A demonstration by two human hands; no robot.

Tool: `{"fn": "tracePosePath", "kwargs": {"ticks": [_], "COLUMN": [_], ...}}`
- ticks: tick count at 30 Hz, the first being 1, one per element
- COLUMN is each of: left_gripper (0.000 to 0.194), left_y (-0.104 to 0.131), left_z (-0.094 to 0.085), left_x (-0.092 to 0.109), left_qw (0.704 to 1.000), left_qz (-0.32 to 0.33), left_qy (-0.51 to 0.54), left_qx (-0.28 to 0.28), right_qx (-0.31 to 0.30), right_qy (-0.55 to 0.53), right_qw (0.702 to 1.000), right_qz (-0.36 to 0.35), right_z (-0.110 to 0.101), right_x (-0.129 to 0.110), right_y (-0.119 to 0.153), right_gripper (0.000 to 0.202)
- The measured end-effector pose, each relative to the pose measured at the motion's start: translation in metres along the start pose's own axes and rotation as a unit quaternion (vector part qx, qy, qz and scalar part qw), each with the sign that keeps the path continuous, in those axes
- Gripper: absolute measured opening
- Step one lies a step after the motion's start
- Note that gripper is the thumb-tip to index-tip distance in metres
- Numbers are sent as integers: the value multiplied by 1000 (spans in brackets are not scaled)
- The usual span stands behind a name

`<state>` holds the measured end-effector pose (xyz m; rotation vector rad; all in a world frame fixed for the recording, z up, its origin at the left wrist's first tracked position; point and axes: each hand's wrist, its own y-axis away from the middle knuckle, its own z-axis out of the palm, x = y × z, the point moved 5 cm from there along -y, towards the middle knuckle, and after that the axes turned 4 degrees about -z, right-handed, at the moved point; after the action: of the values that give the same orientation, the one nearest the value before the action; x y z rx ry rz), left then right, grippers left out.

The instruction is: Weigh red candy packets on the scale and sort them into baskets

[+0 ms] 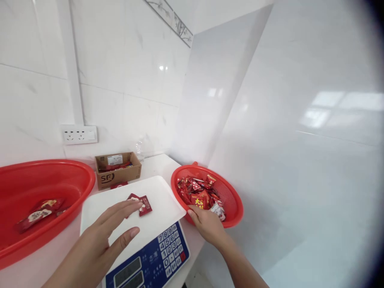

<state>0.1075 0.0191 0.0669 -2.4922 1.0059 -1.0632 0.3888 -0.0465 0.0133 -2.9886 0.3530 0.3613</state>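
Over the white tray [162,188] of a blue digital scale [156,256], my left hand [105,232] is spread with nothing gripped. Its fingertips are at two small red packets [145,205]; whether they touch is unclear. My right hand [207,224] holds the near rim of a red basket [234,208] at the table's right edge, thumb on the rim and the other fingers hidden below. Many red wrapped packets [199,196] lie inside that basket.
A large red basket [87,176] with several packets stands on the left. Behind the scale is an open cardboard box [120,174] holding packets, with a clear plastic item [139,148] beside it. Walls close in behind and on the right.
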Motion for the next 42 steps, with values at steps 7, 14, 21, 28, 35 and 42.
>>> {"fn": "tracePosePath", "kwargs": {"ticks": [7, 14, 21, 28, 35, 42], "left_gripper": [37, 37, 36, 38, 37, 38], "left_y": [2, 1, 2, 5, 2, -1], "left_z": [9, 7, 9, 3, -3, -2], "left_x": [2, 1, 0, 0, 4, 0], "left_qw": [999, 999, 999, 999, 999, 999], "left_qz": [36, -11, -4, -10, -12, -13], "left_qy": [-4, 39, 14, 12, 14, -8], "left_qx": [0, -36, -46, -41, -31, -28], "right_qx": [-10, -73, -297, -173, -129, -185], "right_qy": [-20, -135, -243, -75, -12, -3], "right_qw": [1000, 987, 924, 982, 992, 983], "right_qz": [-13, -47, 3, -17, 3, -10], "right_z": [2, -1, 13, 18, 3, 19], "right_x": [2, 10, 21, 42, 55, 55], "right_y": [2, -12, -43, -81, -102, -103], "right_gripper": [45, 45, 38, 68, 63, 85]}}
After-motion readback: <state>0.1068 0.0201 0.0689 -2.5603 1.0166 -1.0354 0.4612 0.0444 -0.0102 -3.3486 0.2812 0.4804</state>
